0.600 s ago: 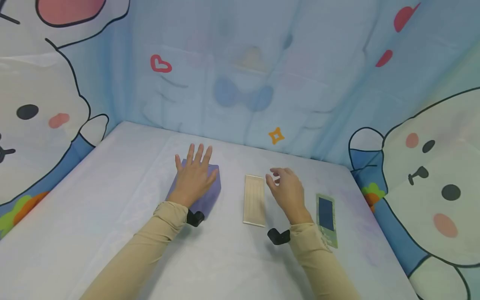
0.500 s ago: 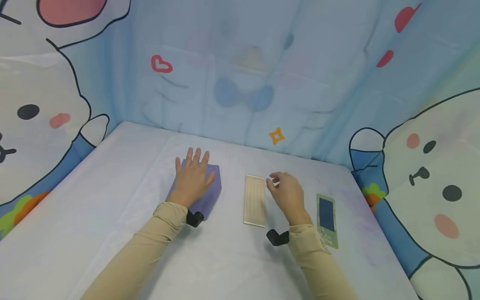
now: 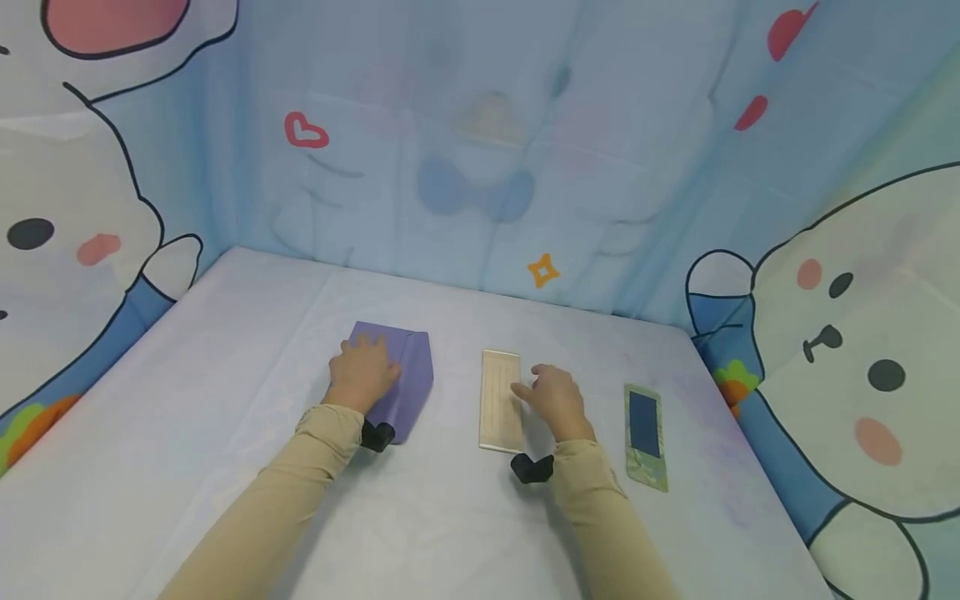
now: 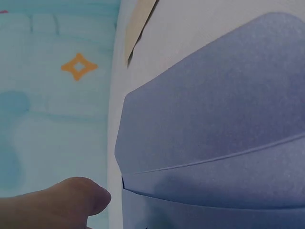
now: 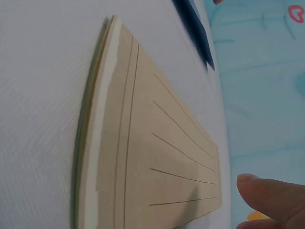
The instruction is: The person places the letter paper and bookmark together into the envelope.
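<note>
A purple paper envelope [image 3: 412, 375] with a flap lies flat at left centre; its folds show in the left wrist view. My left hand [image 3: 363, 373] is over its left half, fingers bent down towards the paper; whether they touch it cannot be told. To its right lies a beige lined notepad [image 3: 500, 400], several sheets thick in the right wrist view. My right hand [image 3: 557, 402] is at the notepad's right edge, thumb reaching over it and fingers loosely bent, holding nothing. In the right wrist view the thumb [image 5: 271, 195] appears apart from the paper.
A green patterned card-like piece with a dark blue panel [image 3: 645, 433] lies right of the right hand. A white cloth [image 3: 450, 517] covers the table. Behind it hangs a blue cartoon curtain [image 3: 480, 167]. Dark wrist camera mounts [image 3: 531, 468] stick out beside both wrists.
My left hand has drawn back towards me over the envelope, its spread fingers now bending down. My right hand has moved towards me and closer to the notepad. The head view has shifted slightly.
</note>
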A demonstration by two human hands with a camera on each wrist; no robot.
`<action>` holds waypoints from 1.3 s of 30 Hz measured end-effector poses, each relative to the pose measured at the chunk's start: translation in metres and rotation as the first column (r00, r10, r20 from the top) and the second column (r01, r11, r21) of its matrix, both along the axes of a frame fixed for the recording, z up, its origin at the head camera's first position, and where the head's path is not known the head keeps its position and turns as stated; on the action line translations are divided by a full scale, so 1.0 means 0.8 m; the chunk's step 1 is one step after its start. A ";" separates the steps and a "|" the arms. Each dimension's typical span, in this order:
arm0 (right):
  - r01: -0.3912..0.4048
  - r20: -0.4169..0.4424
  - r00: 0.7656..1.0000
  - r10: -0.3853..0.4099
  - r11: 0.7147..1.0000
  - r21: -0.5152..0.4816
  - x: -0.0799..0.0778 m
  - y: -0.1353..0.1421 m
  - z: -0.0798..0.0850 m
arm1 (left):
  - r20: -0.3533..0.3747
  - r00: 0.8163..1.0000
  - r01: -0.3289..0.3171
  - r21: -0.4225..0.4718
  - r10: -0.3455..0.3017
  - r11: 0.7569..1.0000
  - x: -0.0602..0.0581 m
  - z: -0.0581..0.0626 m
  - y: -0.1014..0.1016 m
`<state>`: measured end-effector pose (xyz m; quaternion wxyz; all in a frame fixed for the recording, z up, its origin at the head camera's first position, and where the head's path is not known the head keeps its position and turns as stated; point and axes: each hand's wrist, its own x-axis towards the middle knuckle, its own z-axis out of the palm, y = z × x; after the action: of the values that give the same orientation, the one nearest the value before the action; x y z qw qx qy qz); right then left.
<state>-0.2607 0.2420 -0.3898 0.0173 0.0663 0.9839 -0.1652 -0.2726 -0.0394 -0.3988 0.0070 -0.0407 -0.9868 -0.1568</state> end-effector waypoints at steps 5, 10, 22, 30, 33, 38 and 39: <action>0.058 0.077 0.996 -0.054 0.997 -0.054 -0.003 -0.003 -0.006 | 0.006 1.000 -0.020 -0.010 0.021 1.000 -0.007 -0.005 -0.001; 0.094 0.113 0.990 -0.086 0.993 -0.066 -0.007 -0.005 -0.008 | 0.029 0.999 -0.031 0.020 0.030 0.999 -0.012 -0.002 0.002; 0.074 0.103 0.993 -0.064 0.992 -0.100 -0.006 -0.009 -0.021 | 0.115 0.991 -0.083 0.121 0.069 0.989 -0.020 -0.006 -0.005; 0.089 0.112 0.990 -0.081 0.994 -0.067 -0.007 -0.014 -0.019 | 0.104 0.992 -0.080 0.139 0.065 0.987 -0.017 -0.009 -0.008; 0.087 0.090 0.993 -0.081 0.994 -0.063 -0.007 -0.016 -0.021 | 0.100 0.993 -0.077 0.142 0.063 0.987 -0.014 -0.007 -0.007; 0.088 0.058 0.995 -0.085 0.995 -0.040 -0.007 -0.015 -0.026 | 0.109 0.992 -0.071 0.142 0.056 0.987 -0.015 -0.010 -0.004; 0.086 0.057 0.995 -0.083 0.996 -0.037 -0.007 -0.015 -0.027 | 0.107 0.993 -0.070 0.138 0.056 0.988 -0.015 -0.010 -0.004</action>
<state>-0.2664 0.2296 -0.4113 0.0388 0.1120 0.9759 -0.1833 -0.2845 -0.0422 -0.4071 -0.0357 -0.0007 -0.9730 -0.2280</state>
